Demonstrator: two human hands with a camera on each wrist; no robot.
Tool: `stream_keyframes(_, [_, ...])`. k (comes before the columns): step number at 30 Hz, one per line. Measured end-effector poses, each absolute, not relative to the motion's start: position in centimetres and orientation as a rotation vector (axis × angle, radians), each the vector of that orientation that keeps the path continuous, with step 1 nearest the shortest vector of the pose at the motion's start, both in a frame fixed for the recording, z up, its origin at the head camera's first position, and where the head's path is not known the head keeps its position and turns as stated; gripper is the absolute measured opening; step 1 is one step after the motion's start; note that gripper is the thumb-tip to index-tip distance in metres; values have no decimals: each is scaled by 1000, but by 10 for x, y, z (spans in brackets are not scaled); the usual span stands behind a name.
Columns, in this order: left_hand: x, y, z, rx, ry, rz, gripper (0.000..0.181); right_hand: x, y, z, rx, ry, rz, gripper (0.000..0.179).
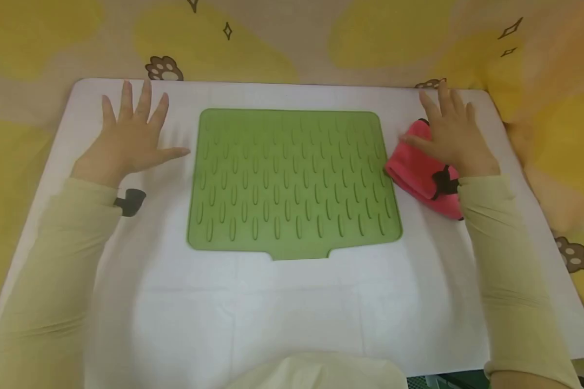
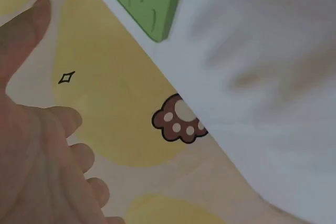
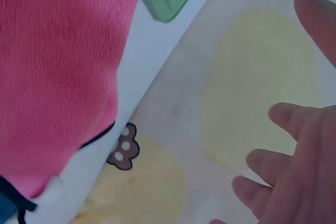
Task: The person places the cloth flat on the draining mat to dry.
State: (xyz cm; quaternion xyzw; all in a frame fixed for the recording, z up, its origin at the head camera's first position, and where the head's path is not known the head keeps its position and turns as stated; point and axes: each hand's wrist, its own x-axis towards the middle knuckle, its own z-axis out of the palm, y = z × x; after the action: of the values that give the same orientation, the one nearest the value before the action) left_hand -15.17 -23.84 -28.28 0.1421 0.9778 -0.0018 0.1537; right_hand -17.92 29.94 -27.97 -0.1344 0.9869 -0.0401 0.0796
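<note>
A green mat with rows of raised oval ridges lies flat on the white table. To its left my left hand is spread with fingers straight, palm down, and holds nothing. My right hand is likewise spread, above a folded pink cloth with black trim at the mat's right edge. In the right wrist view the plush pink cloth lies apart from the right hand. The left wrist view shows the left hand with nothing in its grasp, and a corner of the mat.
The white table has rounded corners. Behind and beside it hangs a yellow and beige patterned fabric with paw prints. Dark wrist straps or mounts show at the cuffs, such as the black piece by the left sleeve.
</note>
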Motion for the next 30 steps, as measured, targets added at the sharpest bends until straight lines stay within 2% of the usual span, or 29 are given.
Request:
stream_keyframes(8, [-140, -213, -314, 408, 2667, 377, 97, -170, 299, -302, -311, 2841, -472, 87])
stream_keyframes(17, [-127, -203, -337, 415, 2577, 618, 93, -155, 301, -336, -411, 2847, -620, 72])
stream_keyframes(24, [-116, -205, -346, 370, 2479, 731, 91, -150, 300, -350, -369, 2817, -578, 95])
stream_keyframes(30, [-113, -207, -352, 391, 2486, 776, 90, -145, 304, -362, -307, 2831, -671, 94])
